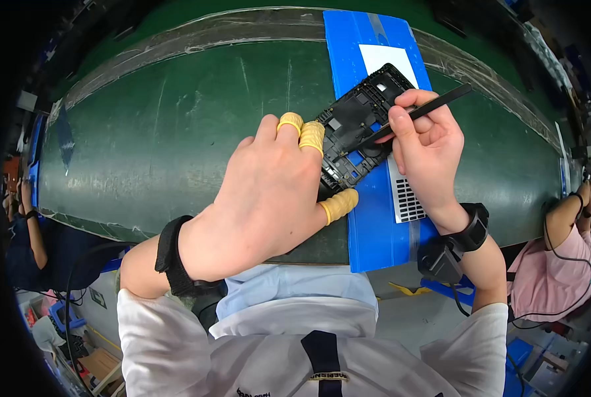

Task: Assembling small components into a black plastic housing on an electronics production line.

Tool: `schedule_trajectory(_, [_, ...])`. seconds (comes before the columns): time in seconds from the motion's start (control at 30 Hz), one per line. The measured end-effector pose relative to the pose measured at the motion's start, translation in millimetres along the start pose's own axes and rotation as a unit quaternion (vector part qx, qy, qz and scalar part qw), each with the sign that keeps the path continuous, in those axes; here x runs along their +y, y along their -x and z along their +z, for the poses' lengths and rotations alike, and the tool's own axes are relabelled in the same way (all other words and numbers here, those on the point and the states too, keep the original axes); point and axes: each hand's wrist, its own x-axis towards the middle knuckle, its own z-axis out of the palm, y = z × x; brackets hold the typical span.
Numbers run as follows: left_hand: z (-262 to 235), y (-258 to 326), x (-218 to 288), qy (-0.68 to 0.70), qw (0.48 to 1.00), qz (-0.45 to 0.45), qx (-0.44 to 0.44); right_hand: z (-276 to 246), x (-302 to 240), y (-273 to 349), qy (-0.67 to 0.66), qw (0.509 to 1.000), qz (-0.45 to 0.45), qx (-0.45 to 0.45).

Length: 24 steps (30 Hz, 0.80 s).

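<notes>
Yellow caps (312,136) on 2 fingers and thumb, my left hand (269,188) grips a phone frame (355,118); my right hand (431,142) pinches a stick (445,100).

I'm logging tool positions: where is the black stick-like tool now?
In the head view, right of centre: the right hand grips the black tool, its lower end over the black phone-like frame.

The green bench (169,132) spans the frame's middle; right of centre lies a blue board (373,218).
</notes>
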Motion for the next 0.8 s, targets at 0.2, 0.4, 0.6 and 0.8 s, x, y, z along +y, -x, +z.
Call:
schedule_trajectory(0.2, [0.7, -1.1, 0.2, -0.001, 1.000, 0.004, 0.004, -0.4, -1.1, -0.8, 0.004, 1.000, -0.001, -0.002])
schedule_trajectory(0.4, [0.4, -0.8, 0.1, -0.003, 1.000, 0.003, -0.002, 0.1, -1.3, -0.5, 0.008, 1.000, 0.000, -0.004])
schedule_trajectory(0.6, [0.6, -1.1, 0.3, 0.001, 1.000, -0.001, 0.005, 0.3, -1.0, -0.5, 0.019, 1.000, -0.002, -0.006])
schedule_trajectory(0.8, [-5.0, -2.0, 1.9, -0.002, 0.998, -0.023, -0.062, -3.8, -2.1, -1.0, 0.016, 1.000, 0.016, 0.000])
